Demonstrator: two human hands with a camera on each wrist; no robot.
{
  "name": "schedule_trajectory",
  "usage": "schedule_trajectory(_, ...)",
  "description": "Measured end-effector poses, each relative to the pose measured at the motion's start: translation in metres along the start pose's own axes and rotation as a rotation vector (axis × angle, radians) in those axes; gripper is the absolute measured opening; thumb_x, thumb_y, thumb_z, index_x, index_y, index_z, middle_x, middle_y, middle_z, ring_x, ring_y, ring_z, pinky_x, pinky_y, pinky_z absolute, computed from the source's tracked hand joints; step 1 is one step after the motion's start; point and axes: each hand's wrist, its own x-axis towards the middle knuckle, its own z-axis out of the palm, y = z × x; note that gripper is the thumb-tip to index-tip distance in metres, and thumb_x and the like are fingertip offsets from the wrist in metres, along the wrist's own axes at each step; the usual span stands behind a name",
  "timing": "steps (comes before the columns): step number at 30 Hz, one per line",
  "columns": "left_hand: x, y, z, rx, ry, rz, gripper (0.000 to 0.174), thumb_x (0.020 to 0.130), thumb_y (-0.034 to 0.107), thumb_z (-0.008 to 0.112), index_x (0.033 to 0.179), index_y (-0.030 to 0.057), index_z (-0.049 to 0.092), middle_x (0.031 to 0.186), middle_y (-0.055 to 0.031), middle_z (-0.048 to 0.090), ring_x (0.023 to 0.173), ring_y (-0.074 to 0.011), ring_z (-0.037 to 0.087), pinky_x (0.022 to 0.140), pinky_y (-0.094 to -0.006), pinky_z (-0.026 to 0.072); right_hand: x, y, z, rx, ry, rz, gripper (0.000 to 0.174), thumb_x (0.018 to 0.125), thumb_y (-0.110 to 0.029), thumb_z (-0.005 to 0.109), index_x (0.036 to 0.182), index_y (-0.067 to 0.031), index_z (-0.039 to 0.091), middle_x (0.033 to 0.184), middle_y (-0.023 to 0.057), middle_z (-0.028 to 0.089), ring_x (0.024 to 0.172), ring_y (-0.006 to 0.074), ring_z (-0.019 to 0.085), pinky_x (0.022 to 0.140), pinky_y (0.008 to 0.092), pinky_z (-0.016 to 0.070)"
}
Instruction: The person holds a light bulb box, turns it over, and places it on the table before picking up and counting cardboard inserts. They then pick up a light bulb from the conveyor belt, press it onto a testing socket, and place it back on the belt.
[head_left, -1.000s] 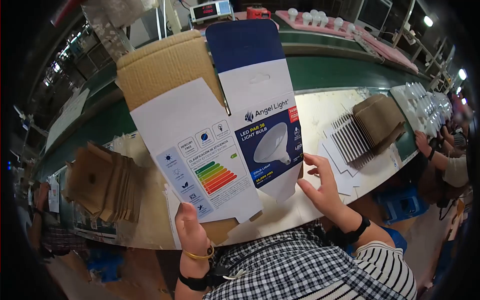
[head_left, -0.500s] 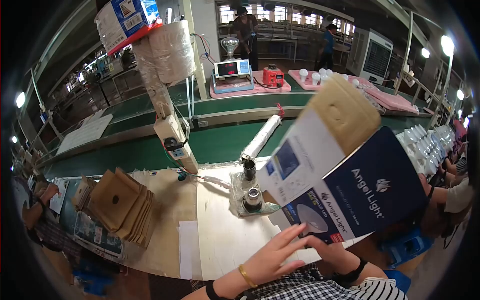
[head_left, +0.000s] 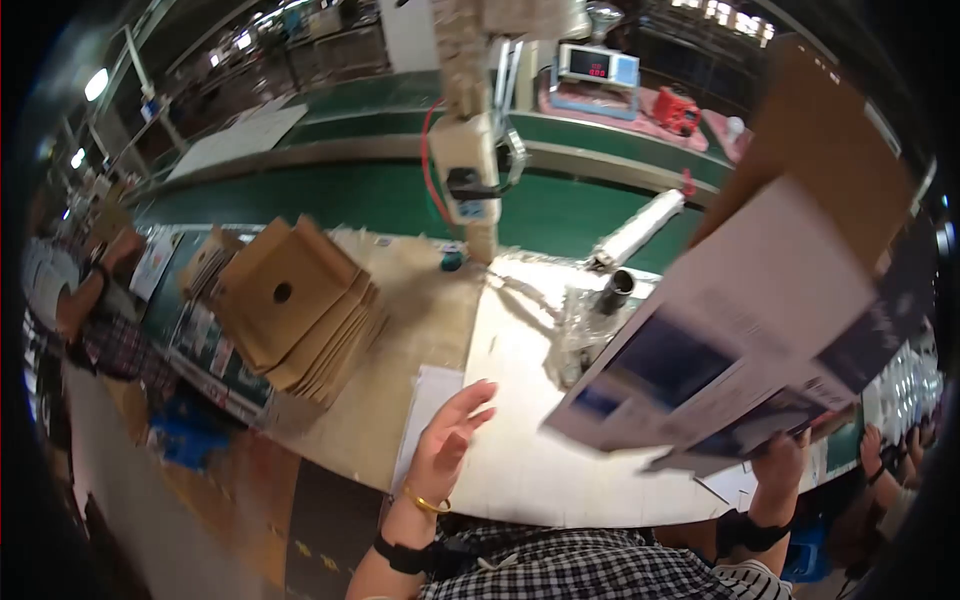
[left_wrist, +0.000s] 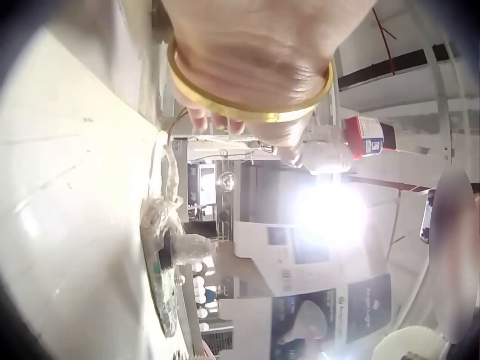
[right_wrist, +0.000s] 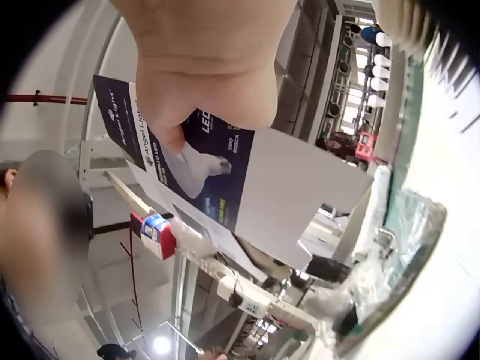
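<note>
My right hand (head_left: pixel 782 465) grips a white and dark blue light bulb box (head_left: pixel 740 300) by its lower edge, lifted and tilted on the right side in the head view. A brown cardboard part (head_left: pixel 820 150) sticks up from its top. Seen from the right wrist, the thumb lies over the printed bulb panel and a plain white panel (right_wrist: pixel 300 187) faces the camera. My left hand (head_left: pixel 448 450) holds nothing; its fingers are loosely bent above the worktable (head_left: pixel 500 470), apart from the box. A gold bangle (left_wrist: pixel 255 114) circles the left wrist.
Folded brown cardboard inserts (head_left: pixel 285 310) with holes stand stacked at the left. A white sheet (head_left: pixel 425 400) lies near the left hand. A lamp socket fixture (head_left: pixel 615 290) sits behind the box, partly hidden. A post with an outlet (head_left: pixel 465 170) rises at the table's back edge.
The box has turned from facing me in both hands to a tilt at the right, in the right hand alone. The left hand has come away to the left. The head view has swung left.
</note>
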Motion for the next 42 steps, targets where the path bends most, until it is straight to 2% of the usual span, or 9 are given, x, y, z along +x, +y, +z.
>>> schedule_trajectory(4,-0.026,-0.037,-0.058,-0.357,-0.377,-0.301,0.050,0.088,0.025,0.059,0.129,-0.0008,0.046,0.117,-0.0074,0.056,0.106,-0.0135,0.051,0.093,-0.0283,0.0406,0.017,0.070,0.048,-0.378,-0.135,0.477,0.048,0.072,0.000,0.058,0.120,0.0035,0.048,0.111,0.0112,0.058,0.099,0.0207,0.058,0.084,0.0307,0.0471)
schedule_trajectory(6,-0.039,-0.013,-0.036,-0.106,-0.074,-0.375,0.039,0.087,0.017,0.062,0.121,0.0004,0.053,0.110,-0.0055,0.060,0.099,-0.0113,0.054,0.087,-0.0266,0.0433,0.028,0.097,0.068,-0.414,-0.134,0.648,0.039,0.076,-0.003,0.065,0.113,0.0034,0.054,0.105,0.0083,0.060,0.090,0.0136,0.057,0.077,0.0258,0.0470)
schedule_trajectory(10,-0.056,-0.008,-0.046,-0.234,0.289,-0.381,0.032,0.089,0.014,0.060,0.116,-0.0011,0.055,0.111,-0.0072,0.061,0.099,-0.0160,0.058,0.086,-0.0305,0.0461,0.033,0.139,0.091,-0.310,-0.202,0.462,0.051,0.081,-0.012,0.067,0.123,0.0022,0.043,0.096,0.0034,0.059,0.079,0.0087,0.055,0.068,0.0223,0.0460)
schedule_trajectory(12,-0.058,-0.010,-0.048,-0.225,0.316,-0.387,0.031,0.090,0.014,0.058,0.116,-0.0012,0.055,0.111,-0.0078,0.061,0.099,-0.0167,0.059,0.085,-0.0318,0.0470,0.028,0.144,0.073,-0.824,-0.327,0.720,0.047,0.083,-0.014,0.065,0.123,0.0017,0.044,0.095,0.0025,0.057,0.075,0.0061,0.052,0.062,0.0204,0.0434)
schedule_trajectory(13,-0.059,-0.014,-0.054,-0.200,0.303,-0.393,0.035,0.089,0.015,0.059,0.120,-0.0008,0.051,0.115,-0.0104,0.059,0.103,-0.0224,0.059,0.088,-0.0363,0.0484,0.018,0.161,0.067,-0.628,-0.285,0.512,0.044,0.085,-0.012,0.062,0.123,0.0011,0.044,0.093,0.0016,0.056,0.072,0.0046,0.051,0.059,0.0200,0.0414)
schedule_trajectory(19,-0.043,-0.011,-0.052,-0.234,0.271,-0.395,0.033,0.092,0.017,0.056,0.120,0.0006,0.052,0.115,-0.0083,0.059,0.105,-0.0173,0.057,0.089,-0.0326,0.0459,0.022,0.162,0.080,-0.571,-0.171,0.531,0.063,0.086,-0.003,0.057,0.139,0.0003,0.025,0.111,0.0092,0.056,0.094,0.0119,0.055,0.080,0.0240,0.0452)
schedule_trajectory(28,-0.039,-0.011,-0.061,-0.485,0.125,-0.298,0.067,0.094,0.055,0.030,0.135,0.0034,0.038,0.132,-0.0099,0.049,0.120,-0.0205,0.048,0.100,-0.0353,0.0389,0.026,0.170,0.087,-0.672,-0.200,0.365,0.078,0.083,0.001,0.053,0.146,-0.0067,0.008,0.111,0.0169,0.057,0.083,0.0129,0.059,0.068,0.0218,0.0447)
schedule_trajectory(34,-0.038,-0.007,-0.055,-0.426,0.176,-0.281,0.057,0.098,0.046,0.027,0.135,0.0036,0.038,0.131,-0.0096,0.049,0.119,-0.0207,0.048,0.101,-0.0345,0.0388,0.027,0.169,0.087,-0.717,-0.213,0.277,0.077,0.083,0.002,0.052,0.146,-0.0057,0.008,0.113,0.0170,0.057,0.089,0.0156,0.059,0.076,0.0248,0.0450)
schedule_trajectory(42,-0.040,-0.009,-0.055,-0.459,0.180,-0.277,0.055,0.099,0.044,0.027,0.134,0.0036,0.041,0.131,-0.0095,0.049,0.118,-0.0199,0.049,0.100,-0.0339,0.0392,0.032,0.165,0.091,-0.828,-0.241,0.344,0.074,0.082,-0.003,0.056,0.145,-0.0065,0.018,0.102,0.0113,0.058,0.069,0.0092,0.048,0.061,0.0222,0.0412)
